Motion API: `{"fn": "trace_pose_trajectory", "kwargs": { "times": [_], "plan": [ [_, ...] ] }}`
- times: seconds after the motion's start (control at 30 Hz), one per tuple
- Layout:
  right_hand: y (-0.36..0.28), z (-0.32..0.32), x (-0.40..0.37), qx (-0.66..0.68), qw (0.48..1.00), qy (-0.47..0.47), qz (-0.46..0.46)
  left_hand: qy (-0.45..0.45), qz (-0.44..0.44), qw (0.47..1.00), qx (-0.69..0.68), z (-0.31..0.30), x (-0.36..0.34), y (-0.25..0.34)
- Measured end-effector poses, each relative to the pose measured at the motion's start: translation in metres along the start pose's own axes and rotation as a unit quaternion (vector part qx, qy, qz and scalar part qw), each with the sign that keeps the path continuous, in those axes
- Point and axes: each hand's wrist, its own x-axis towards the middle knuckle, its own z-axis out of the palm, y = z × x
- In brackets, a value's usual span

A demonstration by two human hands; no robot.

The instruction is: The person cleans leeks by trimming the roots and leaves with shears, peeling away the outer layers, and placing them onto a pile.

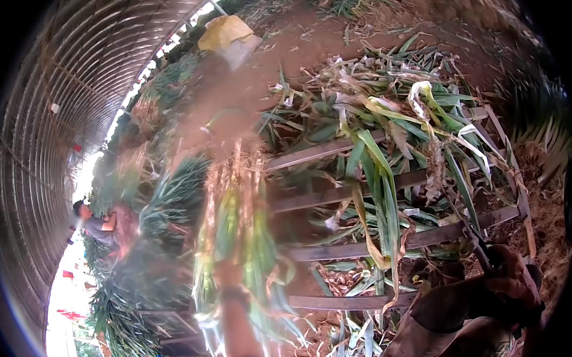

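Note:
My left hand (231, 277), at the end of a forearm coming in from the lower edge, grips a bunch of green onions (228, 220). Brown, stringy roots are at the bunch's upper end, and its leaves trail down past the wrist, smeared by motion. At the lower right, my right hand (515, 282) rests near my trousered leg (445, 310), in shadow. Its fingers are curled round something dark that I cannot make out. Between the hands lies a slatted metal rack (346, 250), with long leaves (380, 188) draped across its bars.
A heap of trimmed leaves (402, 101) covers the rack's upper part. More green onions (172, 193) are piled at the left. Beyond them, a person (101, 225) sits under the arched roof (55, 107). A yellow and white bag (231, 37) is at the top, above bare soil (290, 53).

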Motion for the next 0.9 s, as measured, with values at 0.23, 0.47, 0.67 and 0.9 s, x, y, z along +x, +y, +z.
{"fn": "trace_pose_trajectory", "kwargs": {
  "times": [0.23,0.47,0.67,0.9],
  "plan": [
    [0.000,0.001,0.003,0.005,1.000,0.005,0.001,0.029,0.028,0.999,-0.036,-0.018,-0.006,0.012],
    [0.003,0.000,0.006,0.002,1.000,0.005,0.009,0.023,0.111,0.987,-0.111,-0.028,0.028,0.092],
    [0.013,-0.001,0.009,0.005,0.999,0.001,0.036,-0.043,0.112,0.982,-0.148,-0.002,0.050,0.119],
    [0.026,0.000,0.012,0.008,0.998,-0.002,0.058,-0.068,0.123,0.970,-0.200,0.012,0.057,0.113]
  ]
}}
